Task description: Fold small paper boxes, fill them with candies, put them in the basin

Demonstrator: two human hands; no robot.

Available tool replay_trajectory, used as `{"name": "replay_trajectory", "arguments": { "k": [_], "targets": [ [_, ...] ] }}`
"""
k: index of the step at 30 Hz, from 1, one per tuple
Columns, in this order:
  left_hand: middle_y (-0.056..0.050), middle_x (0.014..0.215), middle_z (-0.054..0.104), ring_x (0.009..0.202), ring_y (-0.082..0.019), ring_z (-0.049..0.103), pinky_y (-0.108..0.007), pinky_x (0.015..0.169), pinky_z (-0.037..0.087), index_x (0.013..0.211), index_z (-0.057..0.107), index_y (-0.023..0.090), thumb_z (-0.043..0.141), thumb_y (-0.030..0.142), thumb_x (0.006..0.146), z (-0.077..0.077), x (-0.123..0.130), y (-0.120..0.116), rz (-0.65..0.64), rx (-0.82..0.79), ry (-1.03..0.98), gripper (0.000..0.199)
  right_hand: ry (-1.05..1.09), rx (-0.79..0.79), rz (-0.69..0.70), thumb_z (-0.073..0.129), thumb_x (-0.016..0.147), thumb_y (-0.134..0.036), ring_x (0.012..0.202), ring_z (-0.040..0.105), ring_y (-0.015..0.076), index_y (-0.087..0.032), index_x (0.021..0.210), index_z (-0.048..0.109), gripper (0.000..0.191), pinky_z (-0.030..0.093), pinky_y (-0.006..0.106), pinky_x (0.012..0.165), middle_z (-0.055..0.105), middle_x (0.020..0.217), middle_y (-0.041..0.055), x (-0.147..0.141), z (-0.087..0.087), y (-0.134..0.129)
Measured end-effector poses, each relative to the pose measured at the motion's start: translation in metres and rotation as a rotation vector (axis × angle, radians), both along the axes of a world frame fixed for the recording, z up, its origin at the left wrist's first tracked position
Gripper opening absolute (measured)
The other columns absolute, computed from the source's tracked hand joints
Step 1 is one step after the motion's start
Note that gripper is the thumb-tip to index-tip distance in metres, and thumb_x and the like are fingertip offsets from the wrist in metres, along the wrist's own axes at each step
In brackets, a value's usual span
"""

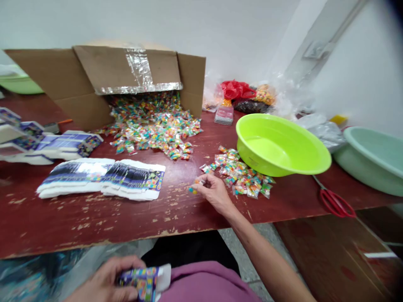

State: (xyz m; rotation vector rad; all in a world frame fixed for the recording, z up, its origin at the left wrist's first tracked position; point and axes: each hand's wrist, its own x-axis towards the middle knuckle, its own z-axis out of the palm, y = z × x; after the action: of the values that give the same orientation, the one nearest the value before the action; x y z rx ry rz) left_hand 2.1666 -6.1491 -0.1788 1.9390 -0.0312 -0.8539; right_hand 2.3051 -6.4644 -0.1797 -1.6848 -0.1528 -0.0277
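Observation:
In my left hand [108,279], low at the front edge of the view, is a small printed candy box [143,283] with its white end flap open toward the right. My right hand [217,195] is above the table, its thumb and fingers pinching a small clear packet of colored candies [193,190]. Beside that hand lies a loose pile of candy packets [248,180]. Left of it, flattened printed boxes [132,178] lie in overlapping rows. A larger heap of candy packets [154,130] spills from a cardboard box [103,69].
A lime-green basin [283,147] stands right of the packet pile, with a pale green basin [374,159] beyond. Red-handled scissors [336,203] overhang the table's front edge. More printed boxes [66,144] are stacked at left. Red plastic bags [236,90] lie by the wall.

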Motion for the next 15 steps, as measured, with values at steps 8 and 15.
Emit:
{"name": "replay_trajectory", "arguments": {
  "k": [8, 15],
  "targets": [
    [-0.006, 0.101, 0.067, 0.082, -0.017, 0.066, -0.031, 0.072, 0.056, 0.107, 0.056, 0.019, 0.077, 0.034, 0.077, 0.023, 0.021, -0.058, 0.351, -0.497, 0.097, 0.039, 0.188, 0.359, 0.073, 0.081, 0.069, -0.033, 0.065, 0.058, 0.0105, -0.020, 0.089, 0.064, 0.030, 0.047, 0.022, 0.061, 0.065, 0.075, -0.0033, -0.063, 0.032, 0.052],
    [-0.009, 0.111, 0.063, 0.080, -0.016, 0.069, -0.026, 0.067, 0.056, 0.121, 0.051, 0.020, 0.072, 0.032, 0.082, 0.023, 0.022, -0.089, 0.279, -0.604, 0.048, 0.046, -0.052, -0.080, 0.056, 0.073, 0.080, -0.030, 0.056, 0.050, 0.0097, -0.021, 0.087, 0.070, 0.012, 0.040, 0.023, 0.055, 0.065, 0.071, -0.0029, -0.060, 0.026, 0.049]
  ]
}}
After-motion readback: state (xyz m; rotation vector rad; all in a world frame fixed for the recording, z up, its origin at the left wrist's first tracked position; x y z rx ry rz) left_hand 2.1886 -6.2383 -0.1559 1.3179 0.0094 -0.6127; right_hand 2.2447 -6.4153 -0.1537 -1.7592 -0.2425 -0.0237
